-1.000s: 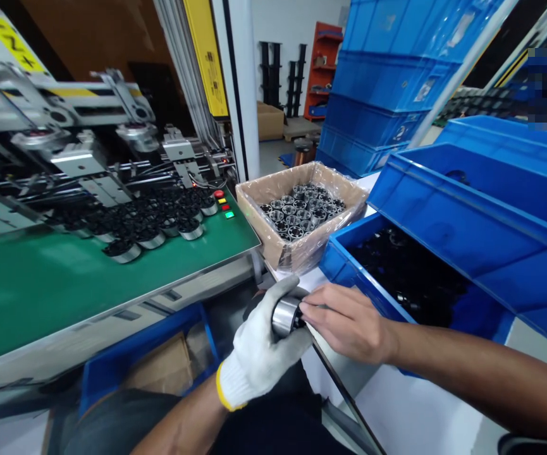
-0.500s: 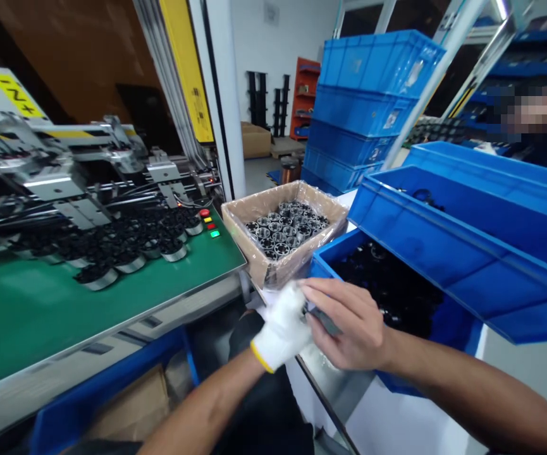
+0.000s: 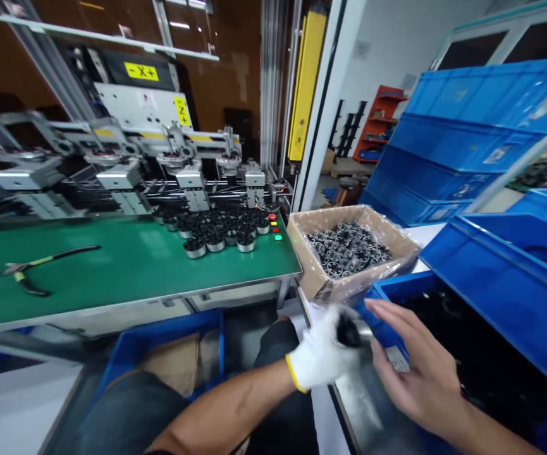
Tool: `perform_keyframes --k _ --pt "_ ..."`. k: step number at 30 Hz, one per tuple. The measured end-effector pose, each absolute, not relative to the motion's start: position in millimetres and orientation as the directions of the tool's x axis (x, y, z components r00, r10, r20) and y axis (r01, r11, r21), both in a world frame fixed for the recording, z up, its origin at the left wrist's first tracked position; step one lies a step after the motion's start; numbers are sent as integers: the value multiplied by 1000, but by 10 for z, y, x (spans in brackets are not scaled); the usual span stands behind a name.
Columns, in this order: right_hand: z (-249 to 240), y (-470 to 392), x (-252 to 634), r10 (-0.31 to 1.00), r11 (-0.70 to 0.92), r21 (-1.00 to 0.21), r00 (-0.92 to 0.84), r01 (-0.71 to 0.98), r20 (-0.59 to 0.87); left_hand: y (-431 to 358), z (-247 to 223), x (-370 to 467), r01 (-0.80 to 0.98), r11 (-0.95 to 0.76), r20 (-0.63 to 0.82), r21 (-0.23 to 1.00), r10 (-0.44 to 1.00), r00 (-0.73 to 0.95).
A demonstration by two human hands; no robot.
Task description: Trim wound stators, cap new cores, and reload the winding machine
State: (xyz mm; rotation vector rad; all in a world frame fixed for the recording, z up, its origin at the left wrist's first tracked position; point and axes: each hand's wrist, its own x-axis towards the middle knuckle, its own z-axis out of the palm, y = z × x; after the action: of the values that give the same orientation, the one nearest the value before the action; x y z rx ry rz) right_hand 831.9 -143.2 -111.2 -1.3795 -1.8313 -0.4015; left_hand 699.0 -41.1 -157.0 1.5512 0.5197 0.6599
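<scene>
My left hand [image 3: 320, 354], in a white glove with a yellow cuff, is closed around a round motor core [image 3: 348, 331] with black plastic and a silvery rim. Motion blurs the glove and the part. Just to the right, my bare right hand [image 3: 422, 370] has its fingers apart and nothing in them. Behind the hands stands a cardboard box [image 3: 320, 289] lined with clear plastic and filled with silvery ring cores. Dark plastic pieces fill the blue bin [image 3: 391, 287] beside my right hand.
On the green bench [image 3: 126, 272], several black-topped cores [image 3: 215, 242] sit below the machine's clamps [image 3: 192, 183]. Pliers [image 3: 40, 260] lie at the left. Coloured buttons [image 3: 277, 237] line the bench's right end. Stacked blue crates [image 3: 472, 126] stand behind; another blue bin [image 3: 505, 272] overhangs the right.
The view has swung left, bringing the pliers into sight. My hands have come apart, the right one opening, and the black core now shows in my left glove.
</scene>
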Motion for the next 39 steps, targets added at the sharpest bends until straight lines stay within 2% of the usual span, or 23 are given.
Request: perform_keyframes --k 3,7,11,17,19,24,30,33,36,37,39 --pt "-1164 -1434 8227 751 287 -358 23 888 660 -278 -1436 6767 -34 -100 98 994 761 641" --pt "-1233 -1389 8110 768 297 -399 31 868 640 -296 -1263 6542 31 -344 270 938 786 556" --pt "-1206 -1358 8092 704 429 -375 -44 821 709 -348 -1157 6449 72 -612 443 788 644 623" --pt "-1097 -1396 8101 679 499 -316 -137 807 721 -193 -1044 6364 -131 -761 610 635 391 689" --pt "-1094 -1409 8096 673 488 -303 -131 818 728 -146 -1024 6341 -137 -805 623 578 327 711" --pt "-1103 -1410 8095 642 490 -257 -145 833 753 -103 -1090 6326 -122 -839 616 531 284 735" --pt "-1109 -1366 8125 684 505 -361 -108 784 721 -95 -1206 6281 -200 -733 601 650 334 726" --pt "-1150 -1363 8126 692 508 -357 -125 784 711 -70 -1167 6273 -133 -807 591 575 298 750" --pt "-1177 -1376 8109 693 492 -330 -132 805 709 -47 -1130 6295 -156 -862 618 483 209 758" --pt "-1176 -1381 8105 698 486 -334 -129 808 704 -46 -1139 6301 -178 -854 629 489 205 750" --pt "-1160 -1386 8107 714 476 -368 -106 799 692 -57 -1205 6304 -221 -786 642 578 271 717"
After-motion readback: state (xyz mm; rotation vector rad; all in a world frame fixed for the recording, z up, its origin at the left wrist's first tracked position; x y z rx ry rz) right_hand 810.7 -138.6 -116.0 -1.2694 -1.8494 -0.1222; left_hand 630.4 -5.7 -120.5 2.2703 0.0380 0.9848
